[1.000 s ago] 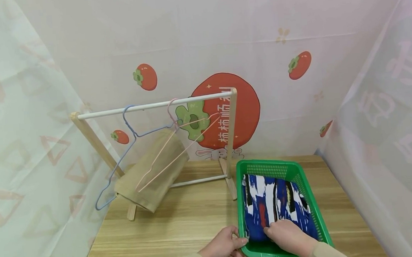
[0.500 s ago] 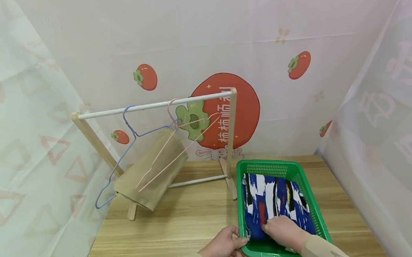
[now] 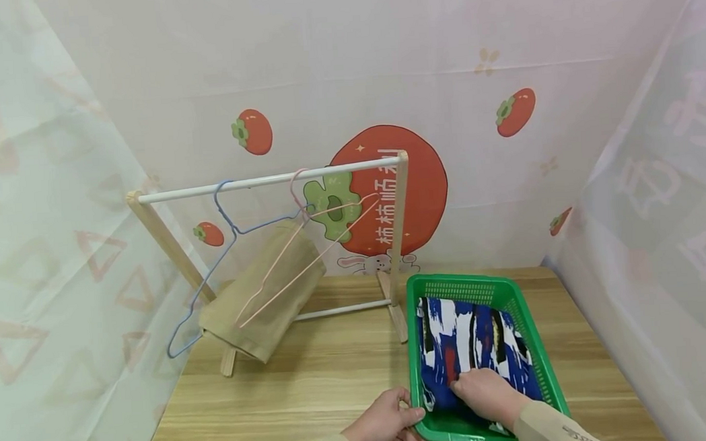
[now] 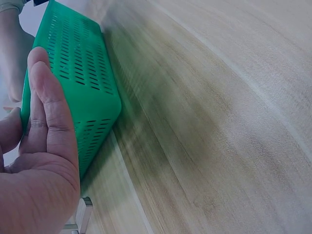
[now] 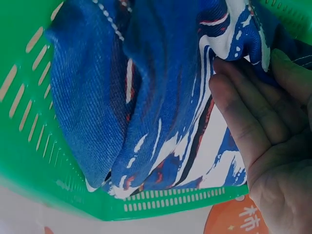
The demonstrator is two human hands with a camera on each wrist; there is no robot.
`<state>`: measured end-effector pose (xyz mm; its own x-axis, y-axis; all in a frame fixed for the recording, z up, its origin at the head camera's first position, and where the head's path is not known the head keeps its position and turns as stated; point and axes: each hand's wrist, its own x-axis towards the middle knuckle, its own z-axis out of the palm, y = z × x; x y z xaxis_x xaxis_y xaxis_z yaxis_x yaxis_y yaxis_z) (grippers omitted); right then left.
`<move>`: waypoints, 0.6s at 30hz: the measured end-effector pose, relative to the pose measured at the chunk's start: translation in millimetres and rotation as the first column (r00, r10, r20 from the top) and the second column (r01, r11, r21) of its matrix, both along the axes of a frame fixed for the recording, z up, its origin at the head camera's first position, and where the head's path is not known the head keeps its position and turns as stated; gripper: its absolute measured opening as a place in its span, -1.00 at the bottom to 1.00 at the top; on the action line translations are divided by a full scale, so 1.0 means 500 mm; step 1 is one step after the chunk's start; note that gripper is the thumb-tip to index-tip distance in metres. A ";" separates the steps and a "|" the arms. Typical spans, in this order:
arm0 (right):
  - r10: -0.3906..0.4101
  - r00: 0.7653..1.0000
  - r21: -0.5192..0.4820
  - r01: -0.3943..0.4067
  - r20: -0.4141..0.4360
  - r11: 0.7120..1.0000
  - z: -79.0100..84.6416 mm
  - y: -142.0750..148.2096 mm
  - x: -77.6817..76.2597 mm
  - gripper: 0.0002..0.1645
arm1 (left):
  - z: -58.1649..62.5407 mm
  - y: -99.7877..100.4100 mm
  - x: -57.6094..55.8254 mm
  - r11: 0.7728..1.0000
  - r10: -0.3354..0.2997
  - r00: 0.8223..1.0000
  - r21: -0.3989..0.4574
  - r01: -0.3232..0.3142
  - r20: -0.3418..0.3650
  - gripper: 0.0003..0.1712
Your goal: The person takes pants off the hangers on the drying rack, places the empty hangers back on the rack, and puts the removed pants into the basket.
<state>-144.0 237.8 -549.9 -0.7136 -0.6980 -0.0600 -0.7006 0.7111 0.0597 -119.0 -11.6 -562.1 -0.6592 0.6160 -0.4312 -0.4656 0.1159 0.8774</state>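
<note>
Inside the green basket point(image 3: 413, 352), the patterned garment point(image 3: 463, 335) is pinched by the right-hand grip point(image 3: 487, 393) and laid toward the far end; the basket's near-left corner is held by the left-hand grip point(image 3: 382, 421)

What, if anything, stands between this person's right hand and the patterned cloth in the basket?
Nothing visible does. The right hand is inside the green basket, holding part of the patterned cloth directly. The basket's sides surround the cloth but do not come between the two.
</note>
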 end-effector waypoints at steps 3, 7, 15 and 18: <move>-0.018 0.999 -0.008 0.018 0.035 1.000 0.001 -0.001 0.001 -0.75 | -0.001 0.001 -0.001 1.000 0.003 1.000 -0.006 -0.003 -0.003 -0.82; -0.021 0.997 -0.023 0.023 0.079 0.999 -0.001 -0.001 0.004 -0.76 | -0.005 0.002 0.001 1.000 0.009 1.000 -0.011 -0.009 0.000 -0.81; -0.012 0.988 -0.055 0.021 0.151 0.998 0.002 0.009 0.008 -0.75 | -0.005 0.003 0.003 1.000 0.015 1.000 -0.014 -0.015 0.000 -0.78; -0.011 0.984 -0.070 0.024 0.175 0.997 0.010 0.012 0.009 -0.77 | -0.002 0.003 0.003 1.000 0.014 1.000 -0.018 -0.014 0.002 -0.78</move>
